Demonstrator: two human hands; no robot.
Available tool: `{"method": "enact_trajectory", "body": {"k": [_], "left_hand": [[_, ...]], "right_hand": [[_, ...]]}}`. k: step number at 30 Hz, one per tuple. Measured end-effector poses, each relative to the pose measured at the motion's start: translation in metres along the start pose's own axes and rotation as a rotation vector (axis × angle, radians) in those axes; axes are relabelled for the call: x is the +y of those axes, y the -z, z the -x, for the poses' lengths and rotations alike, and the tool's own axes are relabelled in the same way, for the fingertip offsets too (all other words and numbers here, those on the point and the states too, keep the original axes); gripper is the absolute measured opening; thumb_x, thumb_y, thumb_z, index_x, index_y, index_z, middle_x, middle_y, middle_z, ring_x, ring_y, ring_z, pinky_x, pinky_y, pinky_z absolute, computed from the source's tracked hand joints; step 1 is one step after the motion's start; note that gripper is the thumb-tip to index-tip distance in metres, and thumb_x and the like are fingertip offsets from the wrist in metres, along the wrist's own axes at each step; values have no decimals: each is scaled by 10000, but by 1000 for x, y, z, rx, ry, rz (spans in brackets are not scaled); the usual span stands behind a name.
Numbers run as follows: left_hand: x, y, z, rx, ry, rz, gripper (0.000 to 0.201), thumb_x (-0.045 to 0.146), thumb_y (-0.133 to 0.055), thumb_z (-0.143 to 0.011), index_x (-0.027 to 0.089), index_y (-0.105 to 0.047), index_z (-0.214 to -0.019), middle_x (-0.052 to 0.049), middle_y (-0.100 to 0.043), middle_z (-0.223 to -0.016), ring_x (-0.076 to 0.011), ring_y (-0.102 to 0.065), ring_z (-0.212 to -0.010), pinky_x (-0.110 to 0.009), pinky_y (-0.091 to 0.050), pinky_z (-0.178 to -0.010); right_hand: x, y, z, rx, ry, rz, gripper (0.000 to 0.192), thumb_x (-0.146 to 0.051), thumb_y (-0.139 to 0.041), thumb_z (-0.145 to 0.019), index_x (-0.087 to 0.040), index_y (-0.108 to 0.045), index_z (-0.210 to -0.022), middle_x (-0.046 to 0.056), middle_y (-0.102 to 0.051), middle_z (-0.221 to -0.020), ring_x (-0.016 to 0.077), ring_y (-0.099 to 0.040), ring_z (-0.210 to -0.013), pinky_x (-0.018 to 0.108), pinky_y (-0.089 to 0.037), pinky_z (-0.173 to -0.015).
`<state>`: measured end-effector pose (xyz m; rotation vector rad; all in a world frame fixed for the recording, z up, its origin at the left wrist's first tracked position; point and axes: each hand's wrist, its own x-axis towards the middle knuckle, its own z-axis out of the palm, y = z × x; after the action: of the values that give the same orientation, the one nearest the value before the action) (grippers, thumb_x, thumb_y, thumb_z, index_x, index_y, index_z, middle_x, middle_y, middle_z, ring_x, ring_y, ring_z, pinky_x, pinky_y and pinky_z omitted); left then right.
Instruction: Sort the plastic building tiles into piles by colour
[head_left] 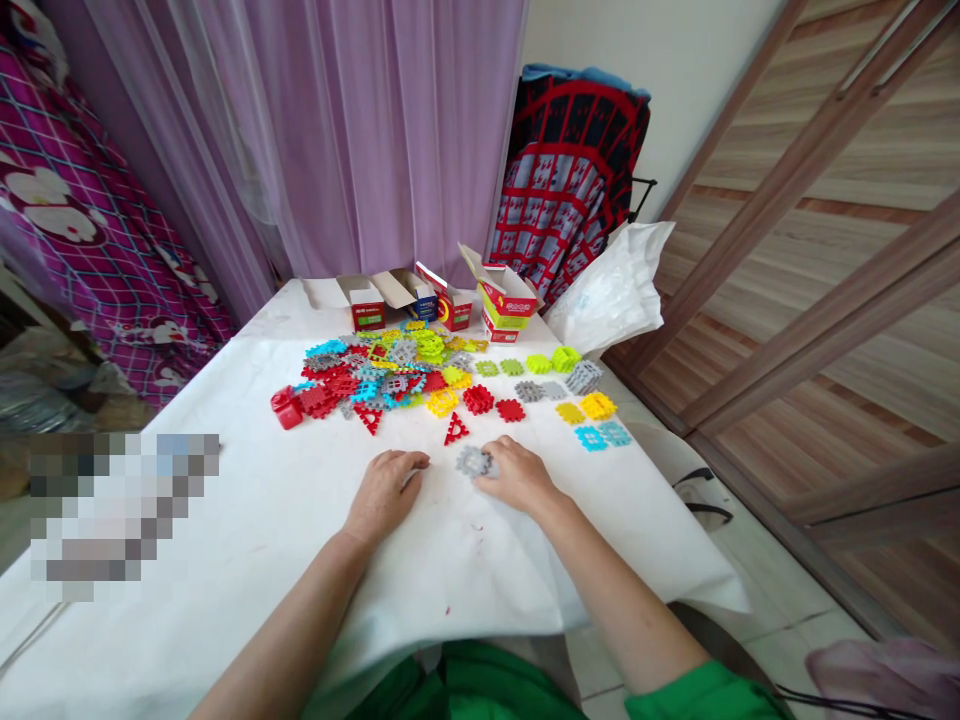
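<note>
My right hand (519, 474) grips a grey notched plastic building piece (471, 461) by its right side, just above the white-covered table. To its left, my left hand (386, 490) lies on the table with nothing in it, its thumb apart from its loosely bent fingers. Two red triangular pieces, one of them a red triangle (455, 430) in front of the hands, lie nearby. Beyond them spreads a mixed heap of notched pieces (375, 372) in red, blue, grey, yellow and green.
Small groups sorted by colour sit at the right: green pieces (551, 361), grey pieces (555, 388), yellow pieces (589, 408) and blue pieces (604, 436). Several opened boxes (454, 312) stand at the back beside a white plastic bag (619, 290). A red object (286, 408) is left of the heap.
</note>
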<state>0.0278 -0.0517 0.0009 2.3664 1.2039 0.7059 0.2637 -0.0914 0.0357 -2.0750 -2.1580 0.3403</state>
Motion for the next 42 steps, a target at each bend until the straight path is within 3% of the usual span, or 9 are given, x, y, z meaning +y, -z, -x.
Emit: {"method": "enact_trajectory", "body": {"k": [6,11,17,21,24,30,42], "left_hand": [[-1,-2,0,-7,-10,-25,280,160,-459,-833,209,-646,-1035,-51,-735,-997,-219,-646,-976,-391,-475,-920],[-8,-2,-2,4,-32,-79,293,184,-453,-851,199,-646,-1069,-77,-718,-1055,-225,-637,-1014,-393,-478,-935],[-41,13,-15,21,-84,-203,299,331,-445,-898,218,-668,-1063,-96,-667,-1209,-262,-593,-1137,-449,-454,-994],[-54,17,-20,44,-114,-243,324,351,-417,-913,217,-669,-1066,-94,-673,-1198,-257,-594,-1147,-442,-450,-1013],[-55,13,-18,90,-125,-258,321,341,-424,-908,217,-671,-1071,-98,-682,-1183,-257,-603,-1135,-440,-452,-1017],[-56,7,-15,126,-128,-283,332,349,-428,-906,221,-676,-1086,-90,-685,-1188,-257,-612,-1128,-442,-465,-1013],[-59,5,-16,153,-128,-314,319,345,-436,-899,235,-682,-1071,-76,-693,-1176,-253,-624,-1102,-440,-476,-1003]], "right_hand": [[4,-5,-2,39,-76,34,370,-467,-641,-777,-219,-638,-1050,64,-626,-1060,209,-604,-1002,275,-425,-817],[31,2,-4,128,-186,26,383,-494,-611,-801,-221,-650,-1067,58,-649,-1068,207,-619,-990,280,-439,-816],[109,58,-27,335,-443,105,448,-566,-548,-818,-217,-684,-1065,93,-670,-1121,244,-612,-1048,303,-454,-832],[157,101,-48,330,-643,144,516,-582,-542,-809,-206,-683,-1133,132,-661,-1175,294,-620,-1059,349,-473,-799],[177,117,-63,272,-698,167,537,-578,-544,-810,-198,-676,-1165,148,-648,-1210,303,-612,-1093,346,-479,-805],[193,124,-85,129,-664,213,490,-560,-525,-839,-189,-697,-1109,141,-659,-1192,265,-622,-1078,311,-484,-788],[203,122,-95,105,-637,171,442,-514,-513,-867,-189,-688,-1110,122,-651,-1211,248,-621,-1068,291,-476,-773]]}}
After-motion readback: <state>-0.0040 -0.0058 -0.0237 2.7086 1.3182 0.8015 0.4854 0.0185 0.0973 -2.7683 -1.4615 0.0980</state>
